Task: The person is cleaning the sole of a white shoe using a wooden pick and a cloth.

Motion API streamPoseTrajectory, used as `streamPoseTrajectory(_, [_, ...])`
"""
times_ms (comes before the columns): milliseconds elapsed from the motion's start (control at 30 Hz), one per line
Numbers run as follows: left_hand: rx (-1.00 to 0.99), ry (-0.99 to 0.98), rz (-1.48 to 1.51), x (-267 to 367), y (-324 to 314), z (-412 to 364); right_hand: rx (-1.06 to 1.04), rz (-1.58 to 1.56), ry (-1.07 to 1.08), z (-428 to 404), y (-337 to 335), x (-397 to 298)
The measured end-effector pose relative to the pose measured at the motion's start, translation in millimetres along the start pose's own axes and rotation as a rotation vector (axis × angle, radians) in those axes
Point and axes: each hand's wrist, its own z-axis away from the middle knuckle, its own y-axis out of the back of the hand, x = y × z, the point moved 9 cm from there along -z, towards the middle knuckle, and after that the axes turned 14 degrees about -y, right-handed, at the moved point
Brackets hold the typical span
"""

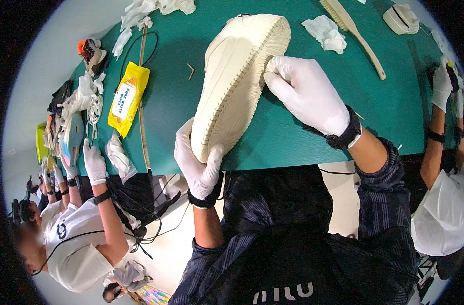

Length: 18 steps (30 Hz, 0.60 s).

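A cream-white shoe (232, 65) is held on its side above the green table, with its stitched sidewall and ridged sole (237, 114) turned partly up. My left hand (195, 160), in a white glove, grips one end of it, the thumb against the sole. My right hand (308, 91), also gloved, has its thumb and forefinger pinched at the sole's right edge. Whether something thin sits between those fingertips is hidden. A thin stick tip (360, 115) shows beside the right wrist; what it belongs to cannot be told.
Yellow wipes packet (129, 99) and a bent little stick (191, 71) lie left. Crumpled wipe (324, 33), wooden-handled brush (356, 34) and small white case (401, 19) lie beyond, right. A co-worker's gloved hand (94, 162) is left; another person's (441, 85) is far right.
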Motion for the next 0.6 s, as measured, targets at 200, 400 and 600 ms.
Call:
streamPoseTrajectory(200, [-0.027,0.012,-0.010,2,-1,0,-0.030,-0.072,0.041,5,-5,-7])
streamPoseTrajectory(400, [-0.060,0.013,-0.016,1,0,2,-0.033,-0.096,0.049,4,-6,-7])
streamPoseTrajectory(600, [-0.041,0.021,-0.040,4,-2,1,-0.035,-0.132,0.005,-5,-4,5])
